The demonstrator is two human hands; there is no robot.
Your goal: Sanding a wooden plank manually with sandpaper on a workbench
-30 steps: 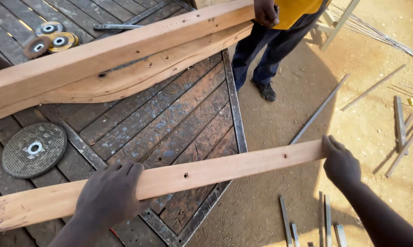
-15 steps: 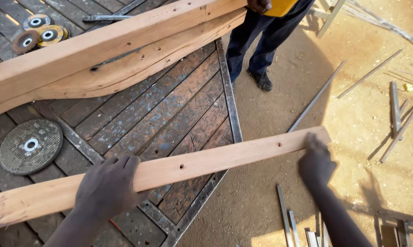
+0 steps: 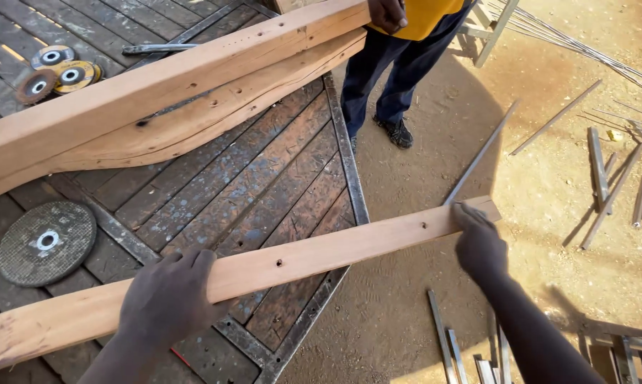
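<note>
Head view, both hands point(image 3: 168, 299) on plank point(image 3: 299, 263), grinding disc point(image 3: 46, 242) nearby, co-worker's beam point(image 3: 171, 78) beyond

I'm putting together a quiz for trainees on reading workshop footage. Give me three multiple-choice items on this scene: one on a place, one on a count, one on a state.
1. Where does the large grey cutting disc lie?
A. on the slatted metal platform
B. on the sandy ground
C. on top of the narrow wooden plank

2. How many small grinding discs lie together at the platform's far left?
A. one
B. three
C. six

3. How is the narrow wooden plank held?
A. by the left hand alone
B. by nobody, lying flat
C. by both hands

Answers:
1 A: the disc rests on the slats of the metal platform, left of the plank.
2 B: three round discs show in that cluster.
3 C: the left hand grips over its middle, and the right hand holds its far end.
</note>
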